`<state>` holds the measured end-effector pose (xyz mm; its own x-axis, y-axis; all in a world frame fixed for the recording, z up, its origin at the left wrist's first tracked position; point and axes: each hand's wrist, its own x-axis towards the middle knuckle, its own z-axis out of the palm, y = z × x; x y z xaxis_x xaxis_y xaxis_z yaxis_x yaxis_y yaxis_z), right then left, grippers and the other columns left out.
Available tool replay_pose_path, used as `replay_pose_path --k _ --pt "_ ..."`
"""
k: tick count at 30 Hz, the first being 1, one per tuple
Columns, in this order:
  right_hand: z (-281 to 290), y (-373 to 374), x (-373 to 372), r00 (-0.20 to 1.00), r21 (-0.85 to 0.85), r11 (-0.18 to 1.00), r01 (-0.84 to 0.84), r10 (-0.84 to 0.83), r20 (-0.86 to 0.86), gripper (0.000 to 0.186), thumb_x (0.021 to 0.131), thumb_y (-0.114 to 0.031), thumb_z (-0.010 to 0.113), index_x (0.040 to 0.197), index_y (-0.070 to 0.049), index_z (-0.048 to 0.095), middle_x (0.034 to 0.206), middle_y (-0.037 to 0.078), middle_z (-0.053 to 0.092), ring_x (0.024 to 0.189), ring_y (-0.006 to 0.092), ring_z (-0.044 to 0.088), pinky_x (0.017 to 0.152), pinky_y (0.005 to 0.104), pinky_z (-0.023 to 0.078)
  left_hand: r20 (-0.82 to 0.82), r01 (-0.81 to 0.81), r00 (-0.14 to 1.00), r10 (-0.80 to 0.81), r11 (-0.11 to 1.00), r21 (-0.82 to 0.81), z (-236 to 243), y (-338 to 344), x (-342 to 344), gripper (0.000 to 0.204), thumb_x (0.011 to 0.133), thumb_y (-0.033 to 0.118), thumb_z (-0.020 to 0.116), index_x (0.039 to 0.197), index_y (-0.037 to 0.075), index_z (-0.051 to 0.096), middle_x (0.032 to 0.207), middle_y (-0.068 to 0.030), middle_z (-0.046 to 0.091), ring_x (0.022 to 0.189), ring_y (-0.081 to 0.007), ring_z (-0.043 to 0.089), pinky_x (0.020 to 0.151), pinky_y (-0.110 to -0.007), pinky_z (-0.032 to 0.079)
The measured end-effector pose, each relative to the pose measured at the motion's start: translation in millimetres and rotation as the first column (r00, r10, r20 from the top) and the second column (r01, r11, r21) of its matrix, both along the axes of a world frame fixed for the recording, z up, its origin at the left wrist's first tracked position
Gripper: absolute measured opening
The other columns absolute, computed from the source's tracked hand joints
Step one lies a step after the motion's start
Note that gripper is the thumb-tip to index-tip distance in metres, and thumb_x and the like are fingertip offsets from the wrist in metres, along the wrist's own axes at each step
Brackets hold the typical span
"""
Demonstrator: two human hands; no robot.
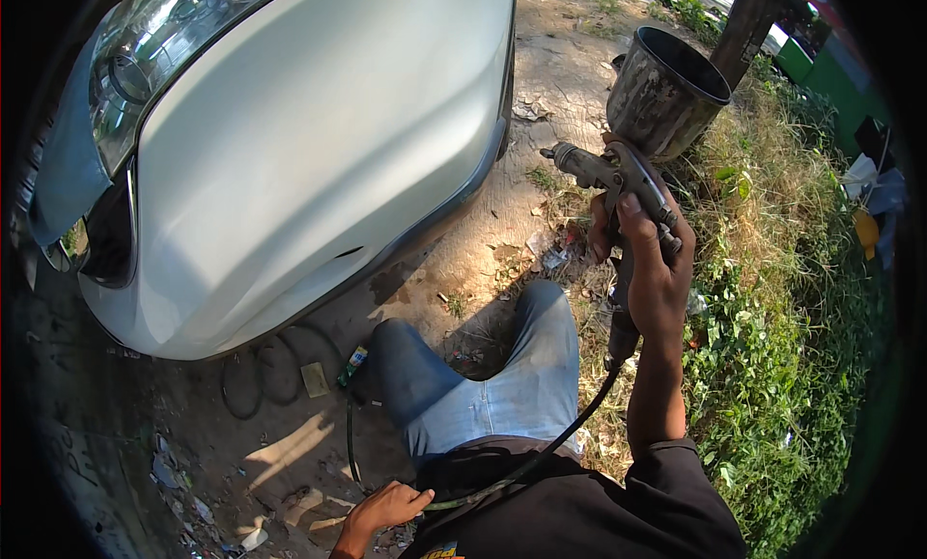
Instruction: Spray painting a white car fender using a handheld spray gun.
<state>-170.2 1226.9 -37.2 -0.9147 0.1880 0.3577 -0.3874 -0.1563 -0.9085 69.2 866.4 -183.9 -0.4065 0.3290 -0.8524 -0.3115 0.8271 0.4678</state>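
Observation:
My right hand [652, 260] is wrapped round the handle of a worn metal spray gun [591, 165], raised to the right of a car's white bumper [319, 144]. On top of the gun sits a stained cup [661, 96], its inside dark. The nozzle points left toward the bumper, apart from it. From the foot of the handle a dark green air hose [565, 435] curves down across my lap. Low in view, my left hand [386, 508] is closed round that hose, which runs on to the ground beyond it.
Above the bumper's left side is a clear headlight [130, 76]. Coiled hose [261, 376], a small sandy-coloured block [315, 379] and a green tube [352, 364] lie on the dirt by my knee. Grass and weeds [772, 366] grow at right, near a post [748, 28].

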Motion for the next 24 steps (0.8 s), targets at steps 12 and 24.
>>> replay_pose_path --k 12,24 --pt "19 -41 35 0.945 0.263 0.912 -0.314 0.273 0.180 0.048 0.100 -0.006 0.059 0.147 0.001 0.054 0.107 0.016 0.074 0.088 0.0095 0.066 0.078 0.0278 0.053 0.088 0.070 0.994 -0.061 0.992 -0.101 -6 -13 15 0.067 0.102 0.055 0.052 0.071 -0.003 0.064 0.061 -0.0214 0.058 0.058 -0.0367 0.059 0.065 -0.049 0.047" --pt "10 -37 18 0.948 0.251 0.921 -0.297 0.253 0.192 0.046 0.102 -0.009 0.059 0.148 -0.002 0.054 0.090 0.003 0.070 0.075 0.0032 0.052 0.065 0.0225 0.045 0.060 0.065 0.996 -0.061 0.995 -0.080 -10 -8 12 0.068 0.102 0.054 0.052 0.071 -0.005 0.065 0.058 -0.0189 0.058 0.053 -0.0302 0.059 0.061 -0.047 0.047"
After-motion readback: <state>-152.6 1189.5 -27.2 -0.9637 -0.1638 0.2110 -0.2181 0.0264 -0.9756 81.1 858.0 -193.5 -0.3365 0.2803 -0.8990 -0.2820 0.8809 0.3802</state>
